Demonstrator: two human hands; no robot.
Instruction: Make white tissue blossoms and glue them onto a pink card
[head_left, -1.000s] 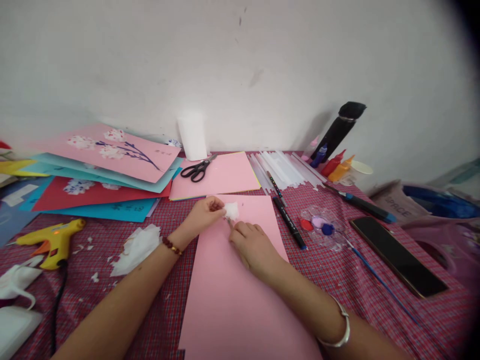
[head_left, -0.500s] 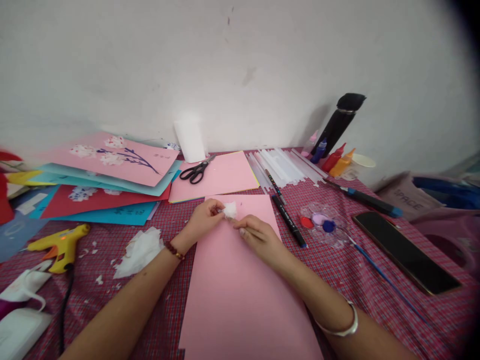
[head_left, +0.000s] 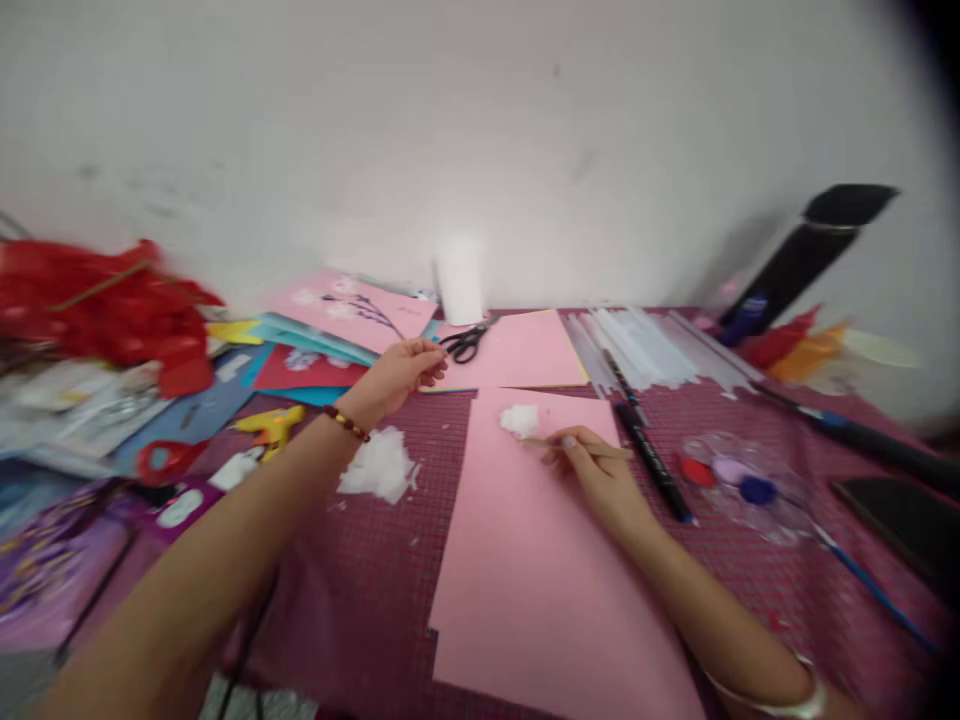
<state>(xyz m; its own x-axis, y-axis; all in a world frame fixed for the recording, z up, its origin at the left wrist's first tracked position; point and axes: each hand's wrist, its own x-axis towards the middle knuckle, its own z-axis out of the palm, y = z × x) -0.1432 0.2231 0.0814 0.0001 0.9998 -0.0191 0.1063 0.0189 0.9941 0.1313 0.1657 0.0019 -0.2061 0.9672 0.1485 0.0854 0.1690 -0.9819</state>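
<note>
1. While pinching the stick (head_left: 613, 453) in the right hand (head_left: 600, 480), with thumb and fingers closed firmly round it, keep it low and nearly flat, aimed at the tuft (head_left: 520, 419).
2. And now look at that tuft: white, up near the far end of the pink sheet (head_left: 517, 570), right by the stick's tip. Can't quite tell, in this blur, whether touching or just apart; check before pushing.
3. Easy does it: nudge lightly from the near edge, so as not to tear or flatten such flimsy-looking stuff.
4. Over to the left hand (head_left: 409, 372): off the sheet, near the scissors (head_left: 466, 345), with fingers curled in close. Can't tell about anything small caught inside.
5. Better, by the look of it, to set a fingertip on the sheet beside the tuft, to stop any sliding.
6. Mind the tissue (head_left: 381, 466), just beside the left wrist, and avoid sweeping it about; on the right, steer clear of the pen (head_left: 654, 465).
</note>
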